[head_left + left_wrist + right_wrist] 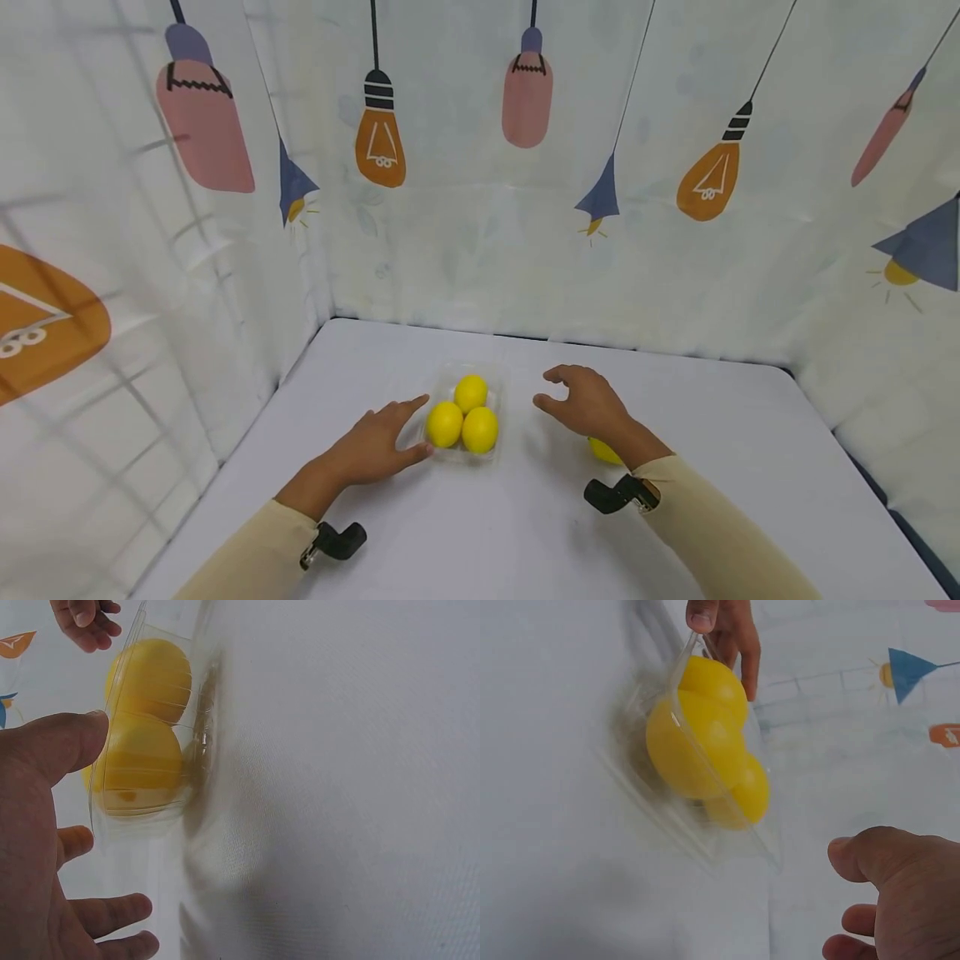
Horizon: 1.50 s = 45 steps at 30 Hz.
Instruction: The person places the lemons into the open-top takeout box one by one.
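Observation:
Three smooth yellow lemons (470,414) sit grouped in a clear plastic container (491,367) on the table. At the container's left side is my left hand (380,443), fingers spread and the thumb right at the rim. In the left wrist view, the thumb (71,742) overlaps the container's edge. My right hand (588,400) hovers to the right of the container, apart from it, with fingers loosely bent and nothing between them. Another yellow lemon (604,451) lies on the table, partly hidden under my right forearm.
The white table (480,533) runs back to fabric walls (465,250) printed with hanging lamps and bulbs. These walls stand at the left, back and right. A black wrist mount (339,542) sits on the left sleeve, and a matching wrist mount (609,495) on the right.

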Each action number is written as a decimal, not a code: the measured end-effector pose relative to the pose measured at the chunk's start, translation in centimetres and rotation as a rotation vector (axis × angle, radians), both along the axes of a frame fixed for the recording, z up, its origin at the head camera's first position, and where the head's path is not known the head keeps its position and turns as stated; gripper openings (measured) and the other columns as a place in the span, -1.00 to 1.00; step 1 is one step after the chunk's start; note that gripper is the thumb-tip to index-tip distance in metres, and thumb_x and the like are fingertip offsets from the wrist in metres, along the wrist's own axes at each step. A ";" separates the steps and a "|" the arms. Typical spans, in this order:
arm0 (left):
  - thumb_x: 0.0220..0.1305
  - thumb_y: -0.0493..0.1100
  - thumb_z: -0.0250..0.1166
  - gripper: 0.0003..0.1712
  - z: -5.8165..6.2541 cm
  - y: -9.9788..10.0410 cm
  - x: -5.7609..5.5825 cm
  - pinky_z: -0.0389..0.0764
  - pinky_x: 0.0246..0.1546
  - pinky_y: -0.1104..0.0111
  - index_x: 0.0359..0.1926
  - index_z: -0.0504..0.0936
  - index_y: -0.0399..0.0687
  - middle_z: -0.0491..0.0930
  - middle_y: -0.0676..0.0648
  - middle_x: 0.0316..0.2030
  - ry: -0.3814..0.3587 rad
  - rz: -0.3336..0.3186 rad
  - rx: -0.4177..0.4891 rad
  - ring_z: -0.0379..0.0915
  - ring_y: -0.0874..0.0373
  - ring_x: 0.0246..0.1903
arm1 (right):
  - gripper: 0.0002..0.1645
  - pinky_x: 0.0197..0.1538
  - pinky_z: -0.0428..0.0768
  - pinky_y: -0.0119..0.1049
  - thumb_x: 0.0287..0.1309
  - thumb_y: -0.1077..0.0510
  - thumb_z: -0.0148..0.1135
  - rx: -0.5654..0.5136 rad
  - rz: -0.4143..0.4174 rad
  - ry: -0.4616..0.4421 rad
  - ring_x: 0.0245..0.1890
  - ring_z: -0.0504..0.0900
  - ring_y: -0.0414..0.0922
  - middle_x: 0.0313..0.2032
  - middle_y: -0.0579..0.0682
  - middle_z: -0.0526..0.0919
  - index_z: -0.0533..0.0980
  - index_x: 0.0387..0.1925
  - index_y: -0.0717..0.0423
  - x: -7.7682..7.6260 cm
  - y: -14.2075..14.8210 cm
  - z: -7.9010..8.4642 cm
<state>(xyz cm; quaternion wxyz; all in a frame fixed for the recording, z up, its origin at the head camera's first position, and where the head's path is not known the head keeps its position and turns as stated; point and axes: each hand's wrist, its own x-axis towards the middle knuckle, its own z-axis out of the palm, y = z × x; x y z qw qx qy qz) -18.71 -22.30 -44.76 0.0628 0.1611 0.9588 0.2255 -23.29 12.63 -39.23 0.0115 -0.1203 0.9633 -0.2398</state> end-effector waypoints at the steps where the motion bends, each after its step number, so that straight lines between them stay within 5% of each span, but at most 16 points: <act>1: 0.32 0.43 0.23 0.00 0.0 0.0 0.0 -0.01 0.41 -0.32 0.61 0.16 0.14 0.29 -0.13 0.48 0.002 -0.003 -0.004 0.10 -0.27 0.48 | -0.36 0.19 0.56 0.08 0.26 -0.17 0.40 -0.002 -0.003 -0.004 0.16 0.57 0.08 0.20 0.05 0.62 0.59 0.25 0.05 0.2 0.5 0.0; 10: 0.34 0.40 0.23 -0.03 0.2 0.2 0.0 -0.03 0.42 -0.32 0.61 0.16 0.15 0.29 -0.15 0.48 -0.005 -0.003 -0.007 0.10 -0.26 0.48 | -0.34 0.28 0.44 0.22 0.29 -0.18 0.35 0.014 -0.001 0.015 0.29 0.47 0.21 0.24 0.15 0.59 0.57 0.25 0.14 1.8 4.3 -0.7; 27: 0.33 0.43 0.22 -0.02 0.1 0.0 0.0 -0.01 0.41 -0.33 0.60 0.19 0.11 0.29 -0.15 0.48 0.005 -0.004 -0.018 0.09 -0.28 0.48 | -0.26 0.14 0.55 0.21 0.27 -0.22 0.37 0.013 -0.058 -0.050 0.20 0.53 0.23 0.27 0.21 0.54 0.53 0.30 0.16 2.9 8.8 -2.7; 38: 0.34 0.41 0.23 -0.02 0.2 0.2 0.0 -0.01 0.40 -0.35 0.59 0.19 0.09 0.29 -0.15 0.48 -0.002 -0.012 -0.010 0.08 -0.29 0.48 | -0.39 0.09 0.57 0.24 0.19 0.14 0.33 -0.062 -0.027 -0.116 0.18 0.53 0.29 0.25 0.28 0.53 0.53 0.31 0.04 4.0 10.7 -3.8; 45: 0.34 0.42 0.22 -0.02 0.1 0.2 -0.1 -0.01 0.39 -0.36 0.60 0.18 0.10 0.29 -0.12 0.49 -0.001 -0.007 -0.009 0.11 -0.27 0.48 | -0.42 0.04 0.63 0.14 0.16 0.27 0.26 -0.072 0.010 -0.052 0.11 0.59 0.18 0.21 0.15 0.60 0.56 0.26 0.08 4.0 11.6 -4.6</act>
